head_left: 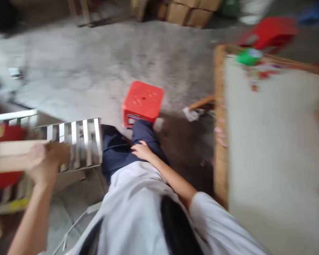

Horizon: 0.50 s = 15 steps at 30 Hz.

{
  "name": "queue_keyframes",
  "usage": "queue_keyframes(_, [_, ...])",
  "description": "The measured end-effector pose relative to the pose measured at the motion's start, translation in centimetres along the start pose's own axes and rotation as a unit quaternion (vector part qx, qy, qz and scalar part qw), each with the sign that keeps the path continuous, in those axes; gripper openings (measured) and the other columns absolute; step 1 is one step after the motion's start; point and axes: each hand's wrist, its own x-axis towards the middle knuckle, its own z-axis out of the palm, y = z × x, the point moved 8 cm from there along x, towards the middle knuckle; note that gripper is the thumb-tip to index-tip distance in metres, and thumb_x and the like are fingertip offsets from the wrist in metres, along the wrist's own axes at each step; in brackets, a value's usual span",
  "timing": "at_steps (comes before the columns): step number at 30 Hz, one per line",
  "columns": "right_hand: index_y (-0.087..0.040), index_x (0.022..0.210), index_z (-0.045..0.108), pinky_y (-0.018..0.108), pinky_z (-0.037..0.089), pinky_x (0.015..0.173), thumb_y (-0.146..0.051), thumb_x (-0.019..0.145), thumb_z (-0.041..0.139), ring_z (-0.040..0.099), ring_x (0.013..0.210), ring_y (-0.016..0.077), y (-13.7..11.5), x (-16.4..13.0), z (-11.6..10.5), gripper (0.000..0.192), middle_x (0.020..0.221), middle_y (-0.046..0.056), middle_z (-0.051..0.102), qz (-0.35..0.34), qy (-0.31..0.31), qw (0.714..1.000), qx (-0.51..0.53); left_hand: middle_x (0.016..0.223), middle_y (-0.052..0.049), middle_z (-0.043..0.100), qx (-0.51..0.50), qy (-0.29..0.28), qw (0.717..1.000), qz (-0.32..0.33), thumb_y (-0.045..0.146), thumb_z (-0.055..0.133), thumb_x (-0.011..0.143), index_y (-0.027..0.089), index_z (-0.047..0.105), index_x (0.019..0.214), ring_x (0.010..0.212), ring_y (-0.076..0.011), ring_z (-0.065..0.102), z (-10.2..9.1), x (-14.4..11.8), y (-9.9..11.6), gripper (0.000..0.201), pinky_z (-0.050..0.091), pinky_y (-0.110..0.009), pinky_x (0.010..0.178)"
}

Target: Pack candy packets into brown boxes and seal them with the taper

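Observation:
At the left, my left hand (42,163) is closed around a long tan box-shaped piece (12,154); blur hides whether it is cardboard or wood. The piece lies level over a slatted metal rack (79,143) and a red and yellow thing (7,177). My right hand (143,151) rests on my dark-trousered thigh, its fingers stretched out and nothing in them. Just past my knees stands a red plastic stool (145,101).
To the right is a wood-edged table (220,124) with a pale top, bearing a green object (248,57) and small scattered pieces. Behind it stands another red stool (273,32). Tan boxes (178,14) are stacked at the back. A white cable (74,225) hangs at lower left.

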Motion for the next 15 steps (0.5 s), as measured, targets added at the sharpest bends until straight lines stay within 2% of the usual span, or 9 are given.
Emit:
queue_keyframes(1, [-0.019,0.113,0.070,0.046,0.024,0.116,-0.021,0.092,0.060,0.065,0.114,0.0192,-0.3,-0.4,0.3,0.023,0.118,0.010,0.073,-0.008,-0.001,1.000,-0.007,0.160,-0.014,0.034,0.006,0.031,1.000,0.000,0.041,0.031,0.094,0.011,0.036,0.150,0.148,-0.0383,0.030,-0.4,-0.1,-0.3,0.063,0.025,-0.060,0.121])
queue_keyframes(3, [-0.016,0.114,0.069,0.053,0.026,0.114,-0.018,0.092,0.053,0.067,0.109,0.0221,-0.4,-0.4,1.0,0.027,0.115,0.014,0.073,-0.035,-0.010,0.999,-0.022,0.153,-0.021,0.044,0.015,0.037,0.999,-0.004,0.037,0.034,0.094,0.003,0.046,0.143,0.145,-0.0356,0.037,-0.1,0.0,-1.3,0.060,0.027,-0.055,0.122])
queue_keyframes(5, [-0.015,0.113,0.069,0.058,0.027,0.112,-0.019,0.091,0.050,0.069,0.102,0.0241,0.1,0.3,2.0,0.029,0.109,0.015,0.075,-0.070,-0.024,0.997,-0.037,0.150,-0.022,0.047,0.017,0.045,0.999,-0.006,0.032,0.035,0.095,0.003,0.048,0.142,0.146,-0.0307,0.038,0.2,0.5,-2.6,0.057,0.027,-0.052,0.123])
queue_keyframes(8, [-0.020,0.109,0.070,0.052,0.029,0.113,-0.024,0.089,0.051,0.071,0.094,0.0213,1.1,1.2,3.2,0.029,0.107,0.009,0.076,-0.092,-0.026,0.994,-0.044,0.152,-0.020,0.045,0.030,0.062,0.997,-0.024,0.031,0.033,0.097,0.005,0.048,0.143,0.147,-0.0268,0.036,0.4,1.3,-4.4,0.055,0.026,-0.050,0.124])
queue_keyframes(11, [-0.021,0.109,0.071,0.048,0.032,0.111,-0.027,0.088,0.049,0.071,0.096,0.0220,1.6,1.4,3.8,0.031,0.103,0.007,0.077,-0.097,-0.041,0.993,-0.052,0.152,-0.018,0.046,0.037,0.073,0.996,-0.036,0.031,0.034,0.098,0.007,0.050,0.143,0.146,-0.0255,0.038,0.3,2.5,-5.0,0.053,0.027,-0.049,0.124])
queue_keyframes(15, [-0.021,0.114,0.071,0.044,0.039,0.103,-0.029,0.090,0.045,0.071,0.098,0.0238,1.8,2.8,3.5,0.035,0.102,0.008,0.077,-0.064,-0.102,0.992,-0.032,0.150,-0.016,0.048,0.045,0.078,0.995,-0.052,0.029,0.033,0.099,0.009,0.051,0.143,0.145,-0.0241,0.039,0.0,5.2,-5.1,0.052,0.028,-0.048,0.124])
